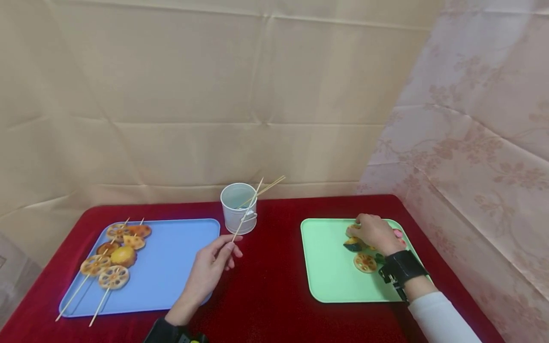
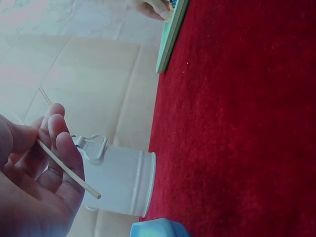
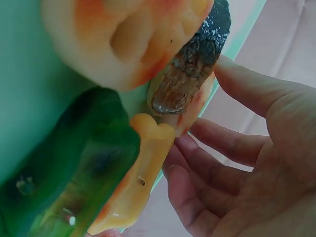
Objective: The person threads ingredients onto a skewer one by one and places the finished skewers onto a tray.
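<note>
My left hand pinches a thin wooden skewer between thumb and fingers, its point slanting up past the white bucket. In the left wrist view, the blunt end of the skewer sticks out below the fingers. Over the green tray, my right hand grips a pale round slice with browned marks, like lotus root. The right wrist view has thumb and fingers at that slice's edge, partly hidden behind a dark-skinned pumpkin piece.
Beside the right hand lie a lotus root slice, a green pepper piece, a yellow pepper piece and pink pieces. Two loaded skewers rest on the blue tray at left. More skewers lean from the bucket.
</note>
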Demonstrator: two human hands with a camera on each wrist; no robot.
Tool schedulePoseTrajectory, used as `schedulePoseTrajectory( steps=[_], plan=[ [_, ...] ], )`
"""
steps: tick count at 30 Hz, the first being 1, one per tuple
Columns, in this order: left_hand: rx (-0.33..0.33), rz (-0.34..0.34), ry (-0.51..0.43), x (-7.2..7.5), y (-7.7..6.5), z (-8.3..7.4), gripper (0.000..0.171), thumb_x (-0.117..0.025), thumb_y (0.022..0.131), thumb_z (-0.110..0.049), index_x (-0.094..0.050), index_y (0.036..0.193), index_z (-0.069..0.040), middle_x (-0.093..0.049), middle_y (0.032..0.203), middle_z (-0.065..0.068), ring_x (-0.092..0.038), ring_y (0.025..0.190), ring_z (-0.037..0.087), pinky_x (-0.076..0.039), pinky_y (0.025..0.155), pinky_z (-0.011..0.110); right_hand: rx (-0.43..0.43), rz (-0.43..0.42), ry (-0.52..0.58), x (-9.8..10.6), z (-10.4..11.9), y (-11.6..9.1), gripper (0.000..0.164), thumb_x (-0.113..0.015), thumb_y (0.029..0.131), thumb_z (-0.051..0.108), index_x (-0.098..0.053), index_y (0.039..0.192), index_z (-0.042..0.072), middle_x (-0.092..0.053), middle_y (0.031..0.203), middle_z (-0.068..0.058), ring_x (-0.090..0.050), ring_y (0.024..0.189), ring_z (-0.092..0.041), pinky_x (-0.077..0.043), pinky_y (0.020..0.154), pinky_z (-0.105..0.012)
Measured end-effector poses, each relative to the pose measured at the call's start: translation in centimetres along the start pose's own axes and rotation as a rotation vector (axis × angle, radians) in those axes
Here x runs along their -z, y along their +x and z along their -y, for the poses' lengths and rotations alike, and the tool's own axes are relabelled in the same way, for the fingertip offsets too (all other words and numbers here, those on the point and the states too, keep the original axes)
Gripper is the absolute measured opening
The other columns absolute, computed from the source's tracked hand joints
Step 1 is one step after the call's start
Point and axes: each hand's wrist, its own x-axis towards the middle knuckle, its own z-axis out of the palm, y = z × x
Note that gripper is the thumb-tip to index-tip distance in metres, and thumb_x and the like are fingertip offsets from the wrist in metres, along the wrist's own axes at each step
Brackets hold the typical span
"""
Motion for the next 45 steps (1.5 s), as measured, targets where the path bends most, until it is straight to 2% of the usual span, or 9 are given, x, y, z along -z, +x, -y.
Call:
schedulePoseTrajectory(
  steps=[5, 10, 12, 16, 20, 25, 34, 38, 45],
  plan=[
    [0.001, 0.002, 0.038, 0.0, 0.0, 0.2, 0.02, -0.054, 0.106, -0.003, -0.072, 0.115, -0.003, -0.07, 0.083, 0.012, -0.058, 0.062, 0.012, -0.051, 0.058, 0.027, -0.003, -0.04, 0.006, -0.3, 0.0, 0.2, 0.029, -0.076, 0.088, 0.027, -0.059, 0.072, 0.009, -0.043, 0.07, -0.003, -0.043, 0.071, -0.022, -0.032, 0.058, -0.035],
    [0.007, 0.023, 0.065, 0.0, 0.1, 0.3, 0.02, -0.055, 0.106, -0.003, -0.072, 0.116, -0.003, -0.07, 0.082, 0.008, -0.057, 0.062, 0.012, -0.05, 0.058, 0.026, 0.053, -0.13, 0.049, -0.6, 0.3, 0.1, 0.032, -0.077, 0.086, 0.018, -0.057, 0.062, 0.012, -0.043, 0.062, -0.001, -0.044, 0.067, -0.021, -0.033, 0.055, -0.034],
    [-0.003, 0.028, 0.072, 0.0, 0.1, 0.3, 0.02, -0.055, 0.107, -0.005, -0.072, 0.116, -0.003, -0.07, 0.081, 0.007, -0.057, 0.062, 0.013, -0.049, 0.058, 0.026, 0.072, -0.154, 0.078, -0.7, 0.4, 0.0, 0.029, -0.077, 0.087, 0.015, -0.059, 0.066, 0.011, -0.044, 0.062, 0.001, -0.044, 0.065, -0.02, -0.033, 0.055, -0.034],
    [-0.015, 0.027, 0.09, 0.2, 0.0, 0.3, 0.019, -0.055, 0.107, -0.007, -0.073, 0.115, -0.006, -0.07, 0.08, 0.004, -0.058, 0.062, 0.014, -0.049, 0.056, 0.026, 0.058, -0.191, 0.141, -0.5, 0.7, -0.3, 0.018, -0.079, 0.092, 0.02, -0.066, 0.085, 0.009, -0.058, 0.073, 0.001, -0.051, 0.067, -0.018, -0.039, 0.059, -0.034],
    [0.007, 0.045, 0.106, 0.3, 0.0, 0.3, 0.019, -0.056, 0.106, -0.005, -0.073, 0.114, -0.009, -0.068, 0.079, 0.0, -0.057, 0.062, 0.013, -0.048, 0.055, 0.027, 0.029, -0.222, 0.195, -0.2, 1.2, -0.6, 0.026, -0.077, 0.094, 0.031, -0.071, 0.098, 0.006, -0.07, 0.084, -0.004, -0.059, 0.071, -0.021, -0.043, 0.062, -0.036],
    [0.043, 0.091, 0.149, 0.4, 0.1, 0.1, 0.021, -0.057, 0.105, -0.002, -0.073, 0.115, -0.01, -0.068, 0.079, -0.003, -0.057, 0.063, 0.012, -0.047, 0.056, 0.026, 0.017, -0.271, 0.269, -0.1, 2.2, -1.2, 0.036, -0.074, 0.096, 0.039, -0.073, 0.11, 0.005, -0.075, 0.1, -0.012, -0.067, 0.088, -0.028, -0.048, 0.071, -0.039],
    [0.033, 0.158, 0.215, 0.2, 0.2, 0.1, 0.019, -0.057, 0.104, -0.002, -0.072, 0.116, -0.004, -0.069, 0.08, -0.001, -0.057, 0.064, 0.01, -0.048, 0.06, 0.026, 0.104, -0.263, 0.469, -0.5, 5.4, -2.6, 0.035, -0.07, 0.101, 0.028, -0.069, 0.122, 0.001, -0.075, 0.094, -0.007, -0.066, 0.079, -0.017, -0.05, 0.064, -0.03],
    [0.028, 0.16, 0.243, 0.1, 0.1, 0.1, 0.019, -0.057, 0.105, -0.002, -0.073, 0.114, -0.004, -0.07, 0.08, 0.002, -0.057, 0.066, 0.009, -0.047, 0.062, 0.025, 0.115, -0.289, 0.535, -0.9, 6.6, -2.7, 0.03, -0.072, 0.1, 0.025, -0.071, 0.121, 0.003, -0.075, 0.092, -0.005, -0.068, 0.081, -0.018, -0.051, 0.065, -0.028],
    [0.018, 0.178, 0.259, 0.0, 0.0, 0.3, 0.018, -0.058, 0.104, -0.002, -0.073, 0.113, -0.005, -0.069, 0.079, -0.003, -0.057, 0.067, 0.01, -0.046, 0.063, 0.025, 0.092, -0.305, 0.647, -0.9, 9.1, -2.9, 0.032, -0.075, 0.097, 0.028, -0.071, 0.122, 0.008, -0.076, 0.096, -0.005, -0.07, 0.088, -0.018, -0.052, 0.072, -0.03]
  ],
)
